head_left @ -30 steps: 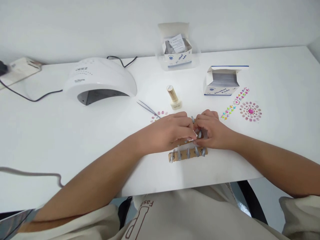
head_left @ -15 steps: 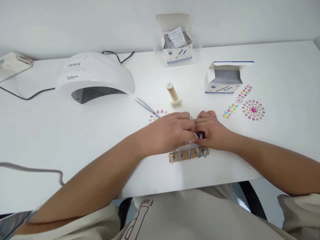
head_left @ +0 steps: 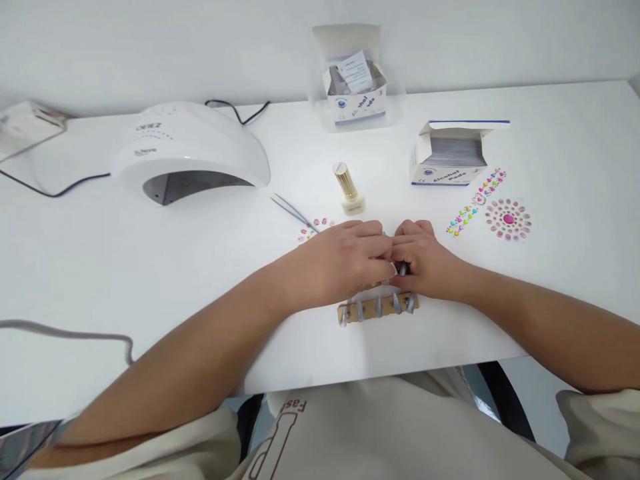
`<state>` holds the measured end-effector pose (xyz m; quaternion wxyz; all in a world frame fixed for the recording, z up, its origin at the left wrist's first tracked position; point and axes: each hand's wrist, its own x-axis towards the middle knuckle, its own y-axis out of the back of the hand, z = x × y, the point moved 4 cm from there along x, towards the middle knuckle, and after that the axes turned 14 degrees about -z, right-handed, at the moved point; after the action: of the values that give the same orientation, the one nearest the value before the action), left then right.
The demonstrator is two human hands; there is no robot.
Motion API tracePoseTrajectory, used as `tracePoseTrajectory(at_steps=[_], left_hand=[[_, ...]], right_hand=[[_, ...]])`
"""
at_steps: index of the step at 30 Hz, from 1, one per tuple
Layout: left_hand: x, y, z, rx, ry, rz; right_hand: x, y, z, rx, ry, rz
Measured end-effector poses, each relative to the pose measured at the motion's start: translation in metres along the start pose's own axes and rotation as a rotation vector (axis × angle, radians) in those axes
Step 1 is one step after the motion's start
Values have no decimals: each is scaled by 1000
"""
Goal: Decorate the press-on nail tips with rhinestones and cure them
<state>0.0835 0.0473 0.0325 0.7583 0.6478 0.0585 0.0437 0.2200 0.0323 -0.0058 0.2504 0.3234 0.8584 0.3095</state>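
My left hand (head_left: 340, 263) and my right hand (head_left: 425, 260) meet at the middle of the white table (head_left: 100, 267), fingers curled and pressed together over a small grey false nail (head_left: 401, 269). What each finger grips is mostly hidden. Just in front of the hands lies a tan strip (head_left: 376, 309) carrying several grey false nails. A small polish bottle (head_left: 348, 190) with a gold cap stands just beyond the hands. Tweezers (head_left: 295, 213) lie to its left.
A white nail lamp (head_left: 190, 157) with a black cord sits at the back left. Two open boxes of alcohol pads stand at the back (head_left: 356, 87) and right (head_left: 453, 157). Gem stickers (head_left: 507, 219) lie at the right; small pink stickers (head_left: 315, 228) near the tweezers. A grey cable (head_left: 65, 335) crosses at the left.
The view has tilted slightly, so the objects sit a little lower in frame. Both hands stay together in the same spot with only tiny finger shifts.
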Motion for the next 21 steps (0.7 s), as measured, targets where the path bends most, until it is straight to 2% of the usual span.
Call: tracePoseTrajectory(at_steps=[12,17,21], left_hand=[[0,4,-1,178,-8,51],[-3,13,2,-50,-25,98],[-4,11,5,-166,-40,56]], right_hand=[[0,2,-2,-15,-7,-13],[-1,0,-1,-14,-17,-16],[-1,0,0,-10,3,14]])
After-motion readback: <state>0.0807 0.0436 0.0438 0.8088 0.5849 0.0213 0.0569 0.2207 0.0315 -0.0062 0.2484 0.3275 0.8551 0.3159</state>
